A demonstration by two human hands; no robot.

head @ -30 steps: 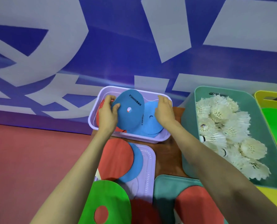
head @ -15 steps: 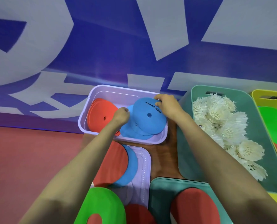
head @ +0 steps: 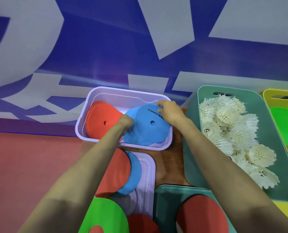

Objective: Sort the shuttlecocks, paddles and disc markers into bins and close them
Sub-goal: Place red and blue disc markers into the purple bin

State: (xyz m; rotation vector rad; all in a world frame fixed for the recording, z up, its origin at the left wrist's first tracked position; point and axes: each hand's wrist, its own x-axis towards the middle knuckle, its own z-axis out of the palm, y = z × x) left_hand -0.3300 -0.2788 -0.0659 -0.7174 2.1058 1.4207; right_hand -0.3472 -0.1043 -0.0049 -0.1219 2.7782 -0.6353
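Observation:
A lilac bin (head: 96, 93) at the back holds a stack of red disc markers (head: 103, 118) on its left and blue disc markers (head: 150, 126) on its right. My right hand (head: 169, 111) grips the far edge of the top blue disc, which lies nearly flat. My left hand (head: 125, 122) is closed on the left edge of the blue stack. The green bin (head: 282, 165) on the right is full of white shuttlecocks (head: 230, 132).
A lilac lid (head: 148, 179) lies in front of the lilac bin with a red and a blue disc (head: 133, 174) on it. A green lid (head: 166, 199) carries a red disc (head: 200, 216). A green disc (head: 104, 214) sits at bottom left, a yellow bin (head: 271, 93) at far right.
The blue disc that my hands held tilted up has been laid down onto the blue stack in the lilac bin. My left hand moved right from the red stack to the blue one.

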